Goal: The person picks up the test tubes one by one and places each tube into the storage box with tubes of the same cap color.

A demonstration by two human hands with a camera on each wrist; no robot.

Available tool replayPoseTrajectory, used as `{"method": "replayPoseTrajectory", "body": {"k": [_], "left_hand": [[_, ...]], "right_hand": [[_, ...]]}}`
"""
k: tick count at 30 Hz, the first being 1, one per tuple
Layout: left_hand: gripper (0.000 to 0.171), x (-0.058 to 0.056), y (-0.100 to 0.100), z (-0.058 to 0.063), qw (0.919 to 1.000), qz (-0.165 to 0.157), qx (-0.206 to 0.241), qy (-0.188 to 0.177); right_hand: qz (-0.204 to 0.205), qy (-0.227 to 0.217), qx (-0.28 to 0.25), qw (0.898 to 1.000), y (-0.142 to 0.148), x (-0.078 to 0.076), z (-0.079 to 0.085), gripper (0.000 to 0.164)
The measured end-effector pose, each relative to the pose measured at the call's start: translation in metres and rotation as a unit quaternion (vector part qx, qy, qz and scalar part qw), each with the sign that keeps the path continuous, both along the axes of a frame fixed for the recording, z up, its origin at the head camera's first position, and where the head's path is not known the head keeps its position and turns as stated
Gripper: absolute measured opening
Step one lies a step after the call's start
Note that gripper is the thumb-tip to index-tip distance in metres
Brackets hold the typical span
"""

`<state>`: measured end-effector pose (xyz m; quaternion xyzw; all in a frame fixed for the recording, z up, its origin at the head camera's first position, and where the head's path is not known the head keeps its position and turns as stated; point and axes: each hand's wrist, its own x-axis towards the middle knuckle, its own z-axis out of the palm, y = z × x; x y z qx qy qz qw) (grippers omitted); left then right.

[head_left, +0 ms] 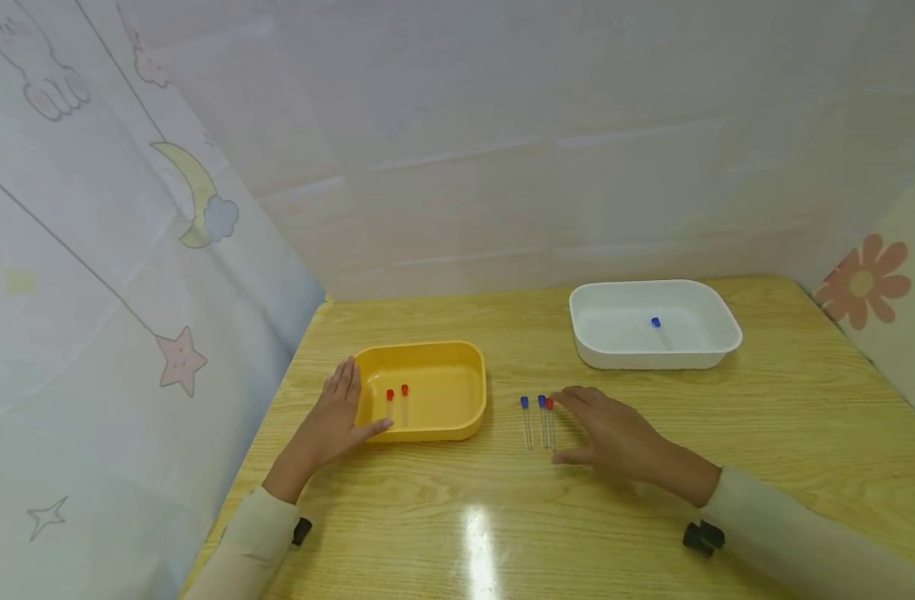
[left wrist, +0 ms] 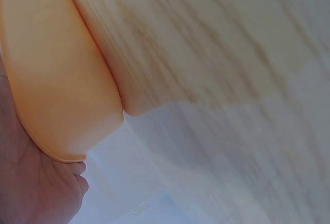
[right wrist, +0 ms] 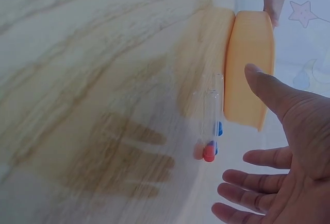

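Note:
My left hand rests against the left end of a yellow tray, fingers straight along the side and thumb at the front rim. Two red-capped clear tubes lie inside that tray. On the table right of it lie three more clear tubes: two with blue caps and one with a red cap, close to a blue-capped one. Just right of the red-capped tube is my right hand, fingers and thumb spread apart. Its palm and fingers hold nothing in the right wrist view.
A white tray stands at the back right of the wooden table, with one blue-capped tube in it. Printed cloth hangs behind the table and at both sides.

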<state>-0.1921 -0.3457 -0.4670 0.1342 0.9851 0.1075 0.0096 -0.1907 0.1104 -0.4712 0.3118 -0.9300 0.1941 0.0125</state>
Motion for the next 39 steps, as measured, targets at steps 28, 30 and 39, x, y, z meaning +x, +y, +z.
{"method": "replayPoseTrajectory", "body": {"k": [28, 30, 39], "left_hand": [[0.117, -0.002, -0.001, -0.004, 0.9999, 0.005, -0.008, 0.004], [0.116, -0.001, -0.001, -0.004, 0.9999, 0.005, -0.009, 0.003], [0.116, 0.0, -0.001, -0.003, 0.9999, 0.003, -0.01, 0.003]], "right_hand": [[0.009, -0.022, 0.035, 0.999, -0.003, -0.023, -0.016, 0.091], [0.008, -0.023, 0.037, 0.999, -0.004, -0.024, -0.017, 0.091], [0.011, -0.024, 0.043, 0.999, -0.006, -0.026, -0.017, 0.091]]}}
